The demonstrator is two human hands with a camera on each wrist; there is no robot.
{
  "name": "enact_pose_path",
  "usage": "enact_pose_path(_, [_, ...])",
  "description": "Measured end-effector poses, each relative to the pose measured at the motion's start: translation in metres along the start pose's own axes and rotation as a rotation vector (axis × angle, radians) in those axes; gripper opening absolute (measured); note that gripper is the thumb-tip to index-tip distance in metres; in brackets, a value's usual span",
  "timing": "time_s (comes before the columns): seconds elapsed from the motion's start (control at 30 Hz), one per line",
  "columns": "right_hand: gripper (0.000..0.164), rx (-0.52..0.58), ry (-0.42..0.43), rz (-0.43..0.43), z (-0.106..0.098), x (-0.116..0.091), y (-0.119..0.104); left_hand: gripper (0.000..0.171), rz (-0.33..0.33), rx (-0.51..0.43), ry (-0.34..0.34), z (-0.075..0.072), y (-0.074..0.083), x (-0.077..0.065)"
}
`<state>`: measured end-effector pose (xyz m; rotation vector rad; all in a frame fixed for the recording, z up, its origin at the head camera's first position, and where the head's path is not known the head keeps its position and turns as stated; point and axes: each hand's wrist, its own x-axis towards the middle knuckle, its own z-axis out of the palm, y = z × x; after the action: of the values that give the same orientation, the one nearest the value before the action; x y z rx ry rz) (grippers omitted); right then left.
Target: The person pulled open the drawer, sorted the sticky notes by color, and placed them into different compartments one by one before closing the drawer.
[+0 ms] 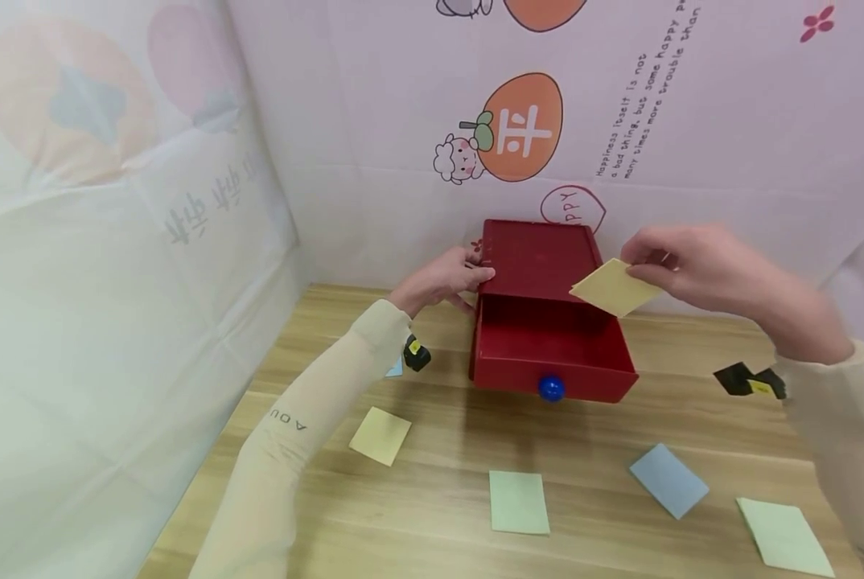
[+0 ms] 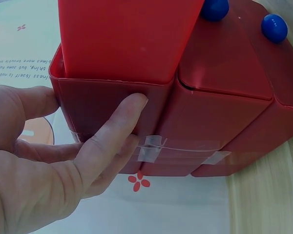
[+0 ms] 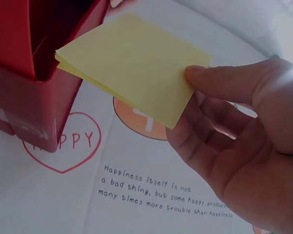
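A dark red drawer box (image 1: 541, 257) stands against the back wall, its top drawer (image 1: 555, 374) pulled out and a blue knob (image 1: 552, 388) on its front. My left hand (image 1: 442, 280) rests on the box's upper left edge; in the left wrist view its fingers (image 2: 110, 129) lie fairly straight along the red side. My right hand (image 1: 700, 265) pinches yellow sticky notes (image 1: 615, 287) between thumb and fingers, above the right edge of the drawer. The right wrist view shows the notes (image 3: 136, 68) slightly parted at one corner.
On the wooden table lie a yellow note (image 1: 380, 436), a pale green note (image 1: 519, 503), a blue note (image 1: 668, 480) and another green note (image 1: 785, 535). A blue corner (image 1: 396, 368) peeks out beside the left sleeve. Two closed drawers (image 2: 227, 53) sit below the pulled-out one.
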<state>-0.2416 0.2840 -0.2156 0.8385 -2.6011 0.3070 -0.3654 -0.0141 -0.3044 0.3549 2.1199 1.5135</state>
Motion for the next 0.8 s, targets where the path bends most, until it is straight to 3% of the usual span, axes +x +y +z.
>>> enact_pose_path(0.17, [0.024,0.013,-0.032,-0.044,0.005,0.004,-0.007,0.043,-0.007,0.007,0.003,0.0,0.0,0.0])
enact_pose_path(0.43, [0.022,0.063,-0.197,-0.001,0.012,0.01,-0.018,0.048,0.002,0.003,-0.005,0.0,0.0,-0.002])
enact_pose_path(0.8, [0.021,0.163,-0.335,-0.127,0.024,0.012,-0.027,0.049,-0.01,0.023,-0.012,0.001,0.002,-0.003])
